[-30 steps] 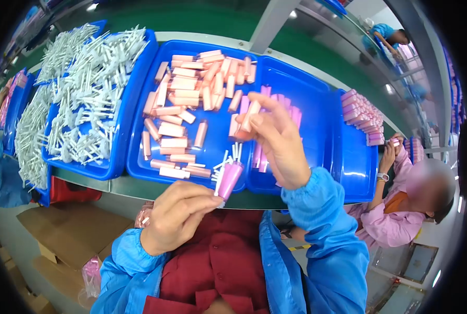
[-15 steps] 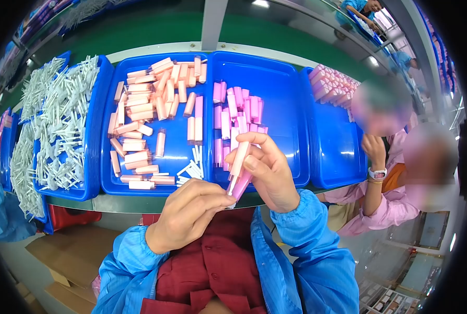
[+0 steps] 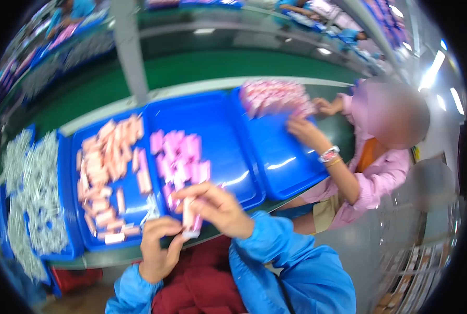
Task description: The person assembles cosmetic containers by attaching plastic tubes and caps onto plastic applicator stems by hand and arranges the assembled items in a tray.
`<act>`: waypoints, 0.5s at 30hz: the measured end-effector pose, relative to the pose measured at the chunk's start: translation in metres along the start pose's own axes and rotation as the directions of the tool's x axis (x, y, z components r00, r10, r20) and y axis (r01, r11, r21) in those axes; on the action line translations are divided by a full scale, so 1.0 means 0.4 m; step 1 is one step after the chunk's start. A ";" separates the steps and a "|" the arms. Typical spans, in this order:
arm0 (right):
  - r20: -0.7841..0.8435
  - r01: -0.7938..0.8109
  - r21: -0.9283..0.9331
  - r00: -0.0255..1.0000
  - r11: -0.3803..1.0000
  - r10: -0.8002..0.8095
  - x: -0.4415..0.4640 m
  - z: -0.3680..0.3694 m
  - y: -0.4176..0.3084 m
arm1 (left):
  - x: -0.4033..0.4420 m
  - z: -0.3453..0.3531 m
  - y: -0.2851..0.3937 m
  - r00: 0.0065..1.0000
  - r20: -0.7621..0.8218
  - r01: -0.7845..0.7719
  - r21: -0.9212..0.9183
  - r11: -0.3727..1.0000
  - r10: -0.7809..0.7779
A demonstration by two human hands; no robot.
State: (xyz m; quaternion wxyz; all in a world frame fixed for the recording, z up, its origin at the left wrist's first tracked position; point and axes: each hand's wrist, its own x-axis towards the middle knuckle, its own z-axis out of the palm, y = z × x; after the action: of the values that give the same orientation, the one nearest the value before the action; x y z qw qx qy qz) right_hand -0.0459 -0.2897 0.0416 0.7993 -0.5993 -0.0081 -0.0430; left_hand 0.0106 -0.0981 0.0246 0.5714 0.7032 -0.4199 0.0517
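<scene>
A peach tube [image 3: 189, 213] with a white end is between my two hands, blurred by motion, with a pink piece behind it. My right hand [image 3: 218, 209] grips its upper part from the right. At its lower left side, the fingertips of my left hand [image 3: 159, 246] are close to the white end; whether they touch it is unclear. Beyond my hands, pink tubes [image 3: 178, 157] lie in a blue tray [image 3: 218, 120]. Many peach tubes [image 3: 105, 157] fill another blue tray [image 3: 131, 196] to the left, with thin white sticks [image 3: 151, 206] near its front right corner.
White applicator-like pieces [image 3: 40, 193] heap in trays at the far left. On the right, a blue tray [image 3: 286, 152] holds stacked pink and white pieces [image 3: 275, 97]. A co-worker in a pink jacket [image 3: 385, 172] reaches over it. A grey post [image 3: 129, 52] stands behind the trays.
The view has swung right, so the trays appear further left. The peach tube and the pink piece are now close together between my hands. The co-worker's hands have come into view over the right tray.
</scene>
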 end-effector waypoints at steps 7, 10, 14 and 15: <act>-0.030 -0.066 0.214 0.997 0.975 0.074 0.030 -0.004 -0.015 | 0.021 -0.031 -0.010 0.879 0.221 0.476 -0.352 0.806 -0.423; 0.043 -0.063 0.271 0.998 0.960 0.054 0.032 0.011 -0.023 | 0.003 -0.036 -0.044 0.660 0.640 0.746 -0.621 0.242 -0.394; 0.264 -0.072 0.293 0.964 0.954 -0.008 0.033 0.039 -0.017 | -0.018 0.033 -0.022 0.728 0.685 0.642 -0.683 -0.348 -0.002; 0.336 -0.058 0.290 0.941 0.955 -0.045 0.038 0.034 0.004 | -0.037 0.035 -0.032 0.721 0.692 0.623 -0.654 -0.429 -0.008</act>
State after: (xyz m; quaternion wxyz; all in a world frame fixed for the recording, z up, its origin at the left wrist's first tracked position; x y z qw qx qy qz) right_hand -0.0301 -0.2769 0.0451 0.8667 -0.4714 -0.1496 0.0652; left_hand 0.0038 -0.1023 0.0017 0.7690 0.0454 -0.1379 -0.6225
